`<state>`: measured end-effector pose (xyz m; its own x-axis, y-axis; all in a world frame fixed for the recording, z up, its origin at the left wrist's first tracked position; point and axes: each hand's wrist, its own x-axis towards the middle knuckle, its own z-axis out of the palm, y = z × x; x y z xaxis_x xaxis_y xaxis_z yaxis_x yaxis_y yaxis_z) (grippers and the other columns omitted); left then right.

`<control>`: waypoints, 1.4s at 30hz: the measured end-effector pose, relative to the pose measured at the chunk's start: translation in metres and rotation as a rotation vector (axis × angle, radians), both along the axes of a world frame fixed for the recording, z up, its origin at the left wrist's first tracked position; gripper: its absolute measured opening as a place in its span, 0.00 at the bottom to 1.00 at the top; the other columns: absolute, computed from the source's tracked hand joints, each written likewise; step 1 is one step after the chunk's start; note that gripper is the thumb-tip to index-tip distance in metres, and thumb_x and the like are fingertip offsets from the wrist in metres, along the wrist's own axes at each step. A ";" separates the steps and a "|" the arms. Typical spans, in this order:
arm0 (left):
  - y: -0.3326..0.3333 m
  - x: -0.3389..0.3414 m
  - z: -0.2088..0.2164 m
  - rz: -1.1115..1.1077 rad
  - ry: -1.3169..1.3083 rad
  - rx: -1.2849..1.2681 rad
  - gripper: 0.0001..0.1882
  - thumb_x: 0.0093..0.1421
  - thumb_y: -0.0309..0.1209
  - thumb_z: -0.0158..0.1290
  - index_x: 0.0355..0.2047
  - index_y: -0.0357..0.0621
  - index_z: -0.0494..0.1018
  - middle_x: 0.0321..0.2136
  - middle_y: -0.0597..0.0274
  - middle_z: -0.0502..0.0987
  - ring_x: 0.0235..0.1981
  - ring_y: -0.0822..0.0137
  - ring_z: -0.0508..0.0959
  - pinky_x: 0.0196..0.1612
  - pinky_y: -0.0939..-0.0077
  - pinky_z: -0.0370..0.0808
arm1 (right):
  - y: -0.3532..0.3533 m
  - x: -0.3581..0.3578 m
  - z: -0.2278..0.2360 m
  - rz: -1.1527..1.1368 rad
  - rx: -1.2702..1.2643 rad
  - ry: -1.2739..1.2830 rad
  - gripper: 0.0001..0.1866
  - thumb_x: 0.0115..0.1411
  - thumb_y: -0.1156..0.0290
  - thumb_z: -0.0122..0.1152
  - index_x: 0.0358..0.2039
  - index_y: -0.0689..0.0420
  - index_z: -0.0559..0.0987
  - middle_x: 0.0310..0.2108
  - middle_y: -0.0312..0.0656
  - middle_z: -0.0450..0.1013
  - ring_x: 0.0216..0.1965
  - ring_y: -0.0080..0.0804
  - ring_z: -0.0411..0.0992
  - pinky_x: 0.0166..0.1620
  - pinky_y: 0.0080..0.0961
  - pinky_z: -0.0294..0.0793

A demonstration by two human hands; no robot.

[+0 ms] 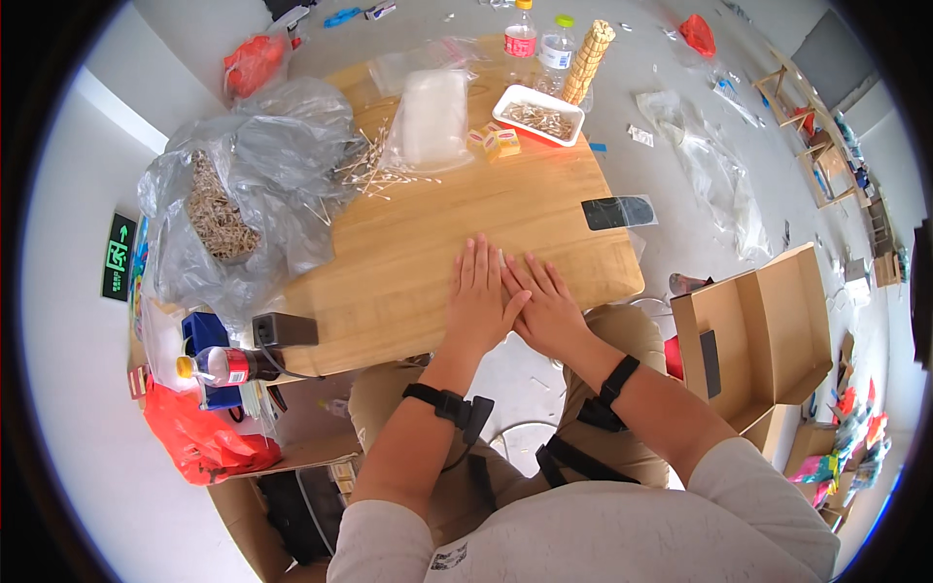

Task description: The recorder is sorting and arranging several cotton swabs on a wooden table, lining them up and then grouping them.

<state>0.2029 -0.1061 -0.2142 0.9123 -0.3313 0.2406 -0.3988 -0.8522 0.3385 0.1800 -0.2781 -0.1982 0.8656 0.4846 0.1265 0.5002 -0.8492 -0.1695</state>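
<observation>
My left hand point(476, 299) lies flat, palm down, on the wooden table point(418, 253) near its front edge, fingers stretched out. Beside it, my right hand point(546, 309) also rests flat, its fingers together and pointing away from me. The two hands touch around the thumbs, and neither holds anything. Further back are a loose pile of cotton swabs point(374, 173), a stack of clear plastic bags point(432, 117) and small yellow boxes point(502, 145). Near the far right corner stands a white tray point(500, 110) filled with thin sticks. A black flat object point(604, 213) sits at the right edge.
A big grey plastic bag point(282, 126) holding many sticks covers the table's left side. Two bottles point(556, 49) and a tall woven roll point(588, 63) stand behind the tray. Front left are a dark box-shaped device point(284, 330) and a lying bottle point(228, 366). An open cardboard box point(802, 321) stands right.
</observation>
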 end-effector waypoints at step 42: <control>-0.191 0.076 0.005 -0.142 0.039 0.076 0.53 0.70 0.63 0.41 0.73 0.23 0.46 0.75 0.29 0.45 0.77 0.38 0.43 0.76 0.43 0.42 | -0.254 0.166 0.025 0.144 0.291 0.317 0.32 0.54 0.61 0.74 0.60 0.49 0.76 0.56 0.37 0.76 0.60 0.35 0.71 0.69 0.40 0.54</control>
